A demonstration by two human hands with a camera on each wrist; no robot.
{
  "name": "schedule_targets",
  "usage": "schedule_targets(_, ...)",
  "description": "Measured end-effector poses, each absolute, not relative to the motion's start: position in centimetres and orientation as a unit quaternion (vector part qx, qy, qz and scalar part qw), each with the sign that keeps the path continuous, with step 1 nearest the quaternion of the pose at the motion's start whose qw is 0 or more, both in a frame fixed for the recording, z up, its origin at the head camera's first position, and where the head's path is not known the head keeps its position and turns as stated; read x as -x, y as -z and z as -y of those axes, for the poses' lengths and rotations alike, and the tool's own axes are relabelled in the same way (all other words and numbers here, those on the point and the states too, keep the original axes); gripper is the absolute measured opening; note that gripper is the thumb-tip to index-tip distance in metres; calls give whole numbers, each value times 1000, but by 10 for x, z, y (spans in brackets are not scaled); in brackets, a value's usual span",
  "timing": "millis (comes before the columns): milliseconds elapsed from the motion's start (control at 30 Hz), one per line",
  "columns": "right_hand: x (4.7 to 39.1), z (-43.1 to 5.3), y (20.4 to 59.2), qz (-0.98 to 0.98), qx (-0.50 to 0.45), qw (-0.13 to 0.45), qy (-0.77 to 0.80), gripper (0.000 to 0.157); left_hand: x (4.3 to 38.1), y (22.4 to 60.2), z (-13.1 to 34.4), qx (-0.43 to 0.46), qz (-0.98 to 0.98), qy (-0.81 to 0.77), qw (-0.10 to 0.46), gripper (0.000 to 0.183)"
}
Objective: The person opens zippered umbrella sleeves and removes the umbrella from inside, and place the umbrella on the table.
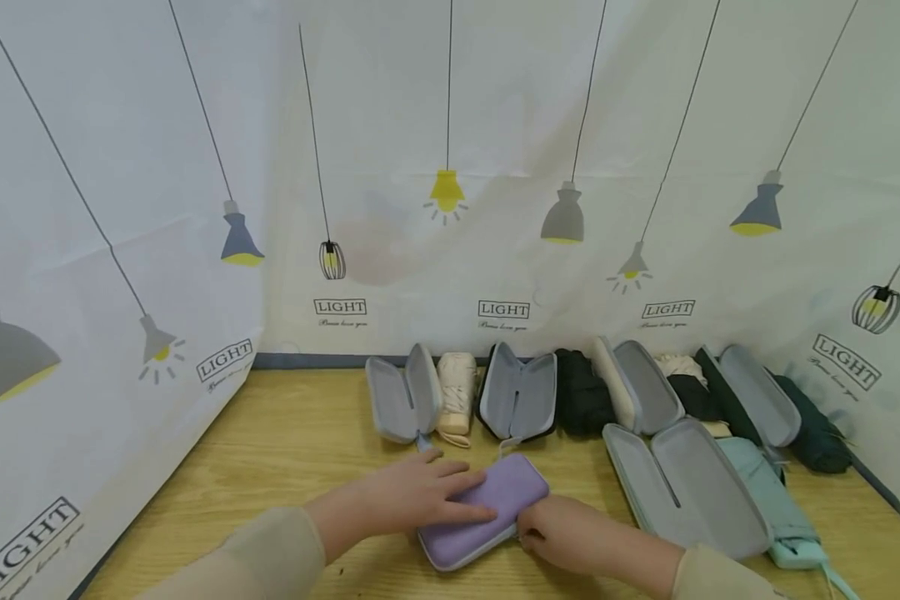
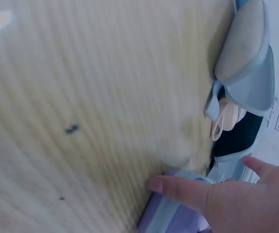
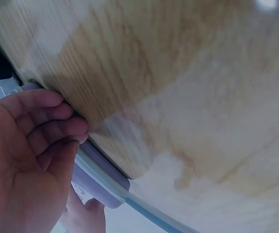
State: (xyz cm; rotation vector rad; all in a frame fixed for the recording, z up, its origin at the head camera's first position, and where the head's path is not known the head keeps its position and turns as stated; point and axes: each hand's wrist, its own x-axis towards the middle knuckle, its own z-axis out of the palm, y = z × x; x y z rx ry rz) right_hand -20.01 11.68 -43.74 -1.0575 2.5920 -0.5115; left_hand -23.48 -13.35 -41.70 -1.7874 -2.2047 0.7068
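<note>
A closed purple hard-shell case (image 1: 487, 508) with a pale zipper band lies on the wooden table in front of me. My left hand (image 1: 412, 492) rests across its top with fingers spread and fairly straight. At the case's right edge, my right hand (image 1: 558, 533) has its fingers curled in. The right wrist view shows the thumb and fingertips of that hand (image 3: 37, 141) pinching the zipper pull at the zipper band (image 3: 98, 172); the pull is mostly hidden by the fingers.
Behind stand open grey-lined cases (image 1: 405, 396), (image 1: 521, 396), a beige folded umbrella (image 1: 457, 392) and a black one (image 1: 583, 396). To the right are more open cases (image 1: 705, 487), a mint umbrella (image 1: 776, 500) and a dark green one (image 1: 817, 429). A printed backdrop (image 1: 390, 125) surrounds the table (image 1: 292, 433).
</note>
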Motion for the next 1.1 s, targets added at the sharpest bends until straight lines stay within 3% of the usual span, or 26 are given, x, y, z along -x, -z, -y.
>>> schedule_targets(233, 192, -113, 438, -912, 373, 97, 139, 24, 236, 413, 120, 617, 736, -269, 75, 96)
schedule_targets(400, 178, -103, 437, -891, 429, 98, 109, 23, 230, 412, 108, 612, 757, -226, 30, 101)
schedule_targets(633, 168, -106, 438, -866, 489, 65, 86, 24, 224, 417, 95, 618, 761, -191, 54, 94)
schedule_targets(867, 169, -129, 431, -848, 490, 132, 152, 19, 221, 424, 91, 617, 768, -165, 55, 88)
schedule_targets(1033, 174, -143, 423, -849, 450, 204, 186, 14, 223, 426, 86, 628, 766, -138, 24, 89)
schedule_targets(1100, 176, -146, 421, -851, 445, 206, 186, 14, 224, 426, 85, 630, 766, -130, 13, 91)
